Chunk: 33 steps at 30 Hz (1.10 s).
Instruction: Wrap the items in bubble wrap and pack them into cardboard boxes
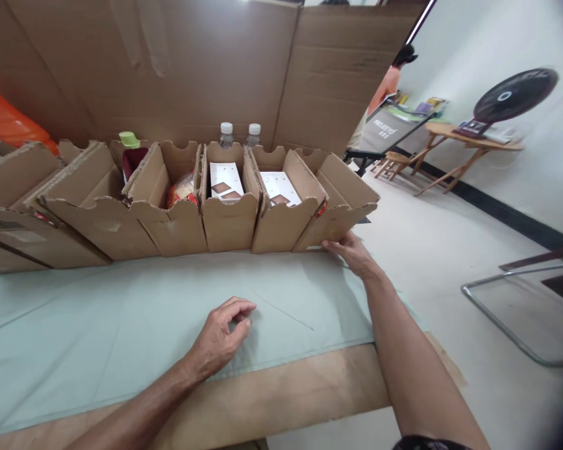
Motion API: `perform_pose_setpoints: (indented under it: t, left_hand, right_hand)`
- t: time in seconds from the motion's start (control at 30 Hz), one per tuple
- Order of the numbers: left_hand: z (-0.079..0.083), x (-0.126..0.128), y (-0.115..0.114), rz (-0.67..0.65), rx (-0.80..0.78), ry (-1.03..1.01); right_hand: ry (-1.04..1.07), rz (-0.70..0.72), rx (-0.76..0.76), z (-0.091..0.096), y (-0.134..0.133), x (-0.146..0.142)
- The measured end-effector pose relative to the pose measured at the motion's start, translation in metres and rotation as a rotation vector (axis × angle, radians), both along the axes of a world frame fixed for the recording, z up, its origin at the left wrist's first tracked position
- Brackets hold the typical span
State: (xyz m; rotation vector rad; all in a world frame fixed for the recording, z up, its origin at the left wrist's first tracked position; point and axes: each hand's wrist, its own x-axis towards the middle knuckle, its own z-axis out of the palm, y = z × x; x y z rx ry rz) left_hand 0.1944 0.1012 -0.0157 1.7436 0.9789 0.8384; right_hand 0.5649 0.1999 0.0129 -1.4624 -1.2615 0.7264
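My right hand (351,251) grips the lower corner of the rightmost cardboard box (336,219), thumb on its front and the other fingers partly hidden at its side. My left hand (223,337) is held over the pale green cloth (159,312), empty, with loosely bent fingers apart from the thumb. The box under my right hand leans to the right at the end of a row of several topless boxes. White printed cartons (226,179) stand in two of these, and a red-and-clear packet (184,189) lies in another.
Behind the row rises a tall cardboard panel (206,75). Two bottles with white caps (226,128) show behind the boxes, and an orange bag (14,119) is at far left. A wooden edge (286,384) borders the cloth. On the right are a fan (511,97), metal-framed seat and person.
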Motion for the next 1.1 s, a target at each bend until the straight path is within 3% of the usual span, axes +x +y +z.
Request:
perform_pose_setpoints:
  t: [0.1,0.23,0.27,0.33,0.43,0.53,0.6,0.73,0.9,0.97,1.03,1.1]
  left_hand:
    - [0.000,0.000,0.000,0.004,-0.026,-0.008]
    - [0.002,0.001,0.002,0.001,-0.074,-0.029]
    - [0.002,0.001,0.002,0.006,-0.079,-0.041]
    - [0.001,0.001,0.003,0.027,-0.103,-0.081]
    - [-0.002,0.001,0.005,0.092,-0.236,-0.188]
    - [-0.006,0.000,0.011,0.169,-0.327,-0.277]
    - [-0.007,-0.003,0.016,0.238,-0.318,-0.308]
    - [-0.010,-0.010,0.028,0.419,-0.269,-0.367]
    - [-0.004,-0.015,0.029,0.519,-0.208,-0.379]
    - [0.004,-0.016,0.023,0.499,-0.182,-0.381]
    - [0.012,-0.016,0.013,0.408,-0.147,-0.395]
    - [0.019,-0.014,0.001,0.247,-0.126,-0.417]
  right_hand:
    - [-0.075,-0.133,0.035,0.004,-0.018,-0.010]
    - [-0.278,-0.462,0.258,0.026,-0.049,-0.055]
    - [-0.341,-0.434,0.299,0.035,-0.052,-0.071]
    - [-0.451,-0.241,0.297,0.054,-0.048,-0.106]
    - [-0.612,-0.048,0.171,0.079,-0.021,-0.144]
    - [-0.754,-0.093,0.067,0.090,-0.001,-0.160]
    - [-0.791,-0.157,0.071,0.089,-0.008,-0.164]
    - [-0.749,-0.158,0.193,0.081,-0.076,-0.168]
    - [-0.704,-0.126,0.335,0.070,-0.211,-0.149]
    - [-0.600,-0.178,0.329,0.055,-0.265,-0.130]
    - [-0.410,-0.425,0.292,0.033,-0.312,-0.109]
    - [-0.207,-0.581,0.305,0.008,-0.346,-0.092]
